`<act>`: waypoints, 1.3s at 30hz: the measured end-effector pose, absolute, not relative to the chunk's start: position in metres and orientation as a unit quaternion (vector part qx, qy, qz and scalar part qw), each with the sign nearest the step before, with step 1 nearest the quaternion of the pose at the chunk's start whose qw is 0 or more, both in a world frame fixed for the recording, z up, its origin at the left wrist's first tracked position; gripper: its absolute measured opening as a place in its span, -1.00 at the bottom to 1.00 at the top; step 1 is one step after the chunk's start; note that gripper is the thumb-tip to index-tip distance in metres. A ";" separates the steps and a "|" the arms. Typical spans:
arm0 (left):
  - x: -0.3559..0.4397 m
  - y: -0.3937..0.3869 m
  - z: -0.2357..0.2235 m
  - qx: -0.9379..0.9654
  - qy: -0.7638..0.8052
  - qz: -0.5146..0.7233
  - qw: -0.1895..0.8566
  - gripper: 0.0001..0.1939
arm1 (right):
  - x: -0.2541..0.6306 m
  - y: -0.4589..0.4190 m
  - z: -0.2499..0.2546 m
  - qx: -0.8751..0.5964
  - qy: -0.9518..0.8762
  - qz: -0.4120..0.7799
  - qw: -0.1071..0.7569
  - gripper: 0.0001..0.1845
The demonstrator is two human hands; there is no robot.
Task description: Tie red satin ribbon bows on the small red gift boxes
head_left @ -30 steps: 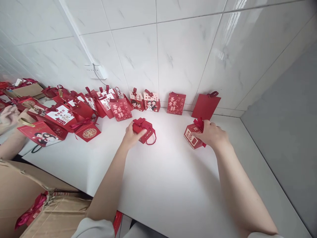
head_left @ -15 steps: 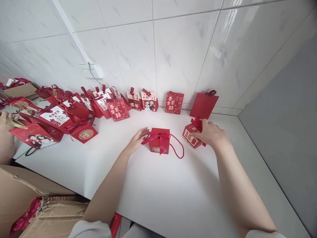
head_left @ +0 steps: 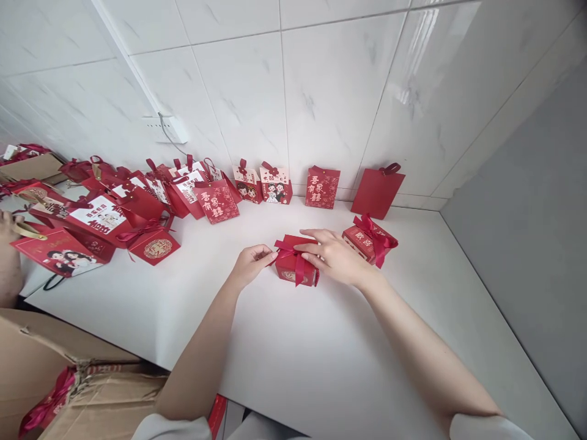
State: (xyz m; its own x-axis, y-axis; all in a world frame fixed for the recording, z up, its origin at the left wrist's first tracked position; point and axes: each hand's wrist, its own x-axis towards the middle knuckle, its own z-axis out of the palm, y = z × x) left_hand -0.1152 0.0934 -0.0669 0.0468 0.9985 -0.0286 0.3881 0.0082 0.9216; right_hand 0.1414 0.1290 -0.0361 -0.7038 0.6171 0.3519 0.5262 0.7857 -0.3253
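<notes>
A small red gift box [head_left: 288, 276] with a gold emblem on its front stands on the white table before me. A red ribbon [head_left: 299, 269] is tied in a bow across its top. At the box's left side, my left hand [head_left: 251, 265] pinches the ribbon's end between thumb and fingers. My right hand [head_left: 337, 255] lies over the top right, fingers stretched out, fingertips touching the ribbon near its knot. It hides most of the box's right side and the cord handle. Just beyond that hand sits a second red box [head_left: 360, 242] with a ribbon bow [head_left: 378, 235].
Red gift bags [head_left: 320, 188] stand along the tiled wall, with many more crowded at left beside a hexagonal red box [head_left: 155, 247]. Another person's hand [head_left: 8, 229] is at the far left edge. An open cardboard carton [head_left: 105, 397] stands at lower left, a grey panel [head_left: 527, 201] at right.
My right hand has let go of the second box and moved left onto the near box's top. My left hand has closed on the ribbon. The second box now sits turned.
</notes>
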 end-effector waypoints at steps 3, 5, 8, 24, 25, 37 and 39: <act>-0.115 0.088 -0.056 0.575 0.584 0.373 0.435 -0.66 | 0.138 0.129 -0.044 -0.309 -0.925 0.097 0.202 -0.59; -0.114 0.083 -0.048 0.555 0.586 0.369 0.461 -0.64 | 0.140 0.130 -0.044 -0.314 -0.924 0.101 0.193 -0.57; -0.113 0.079 -0.041 0.514 0.582 0.320 0.543 -0.62 | 0.144 0.131 -0.042 -0.309 -0.926 0.120 0.182 -0.47; -0.136 0.080 -0.046 0.556 0.593 0.198 0.548 -0.59 | 0.133 0.113 -0.024 -0.242 -0.926 0.144 0.252 -0.54; -0.139 0.081 -0.048 0.563 0.602 0.216 0.523 -0.61 | 0.131 0.112 -0.025 -0.234 -0.931 0.140 0.244 -0.53; -0.124 0.096 -0.093 0.666 0.448 0.331 0.496 0.05 | 0.158 0.128 -0.032 -0.331 -0.879 0.304 0.159 0.16; -0.115 0.102 -0.101 0.663 0.431 0.341 0.508 -0.03 | 0.162 0.138 -0.047 -0.365 -0.850 0.360 0.124 0.28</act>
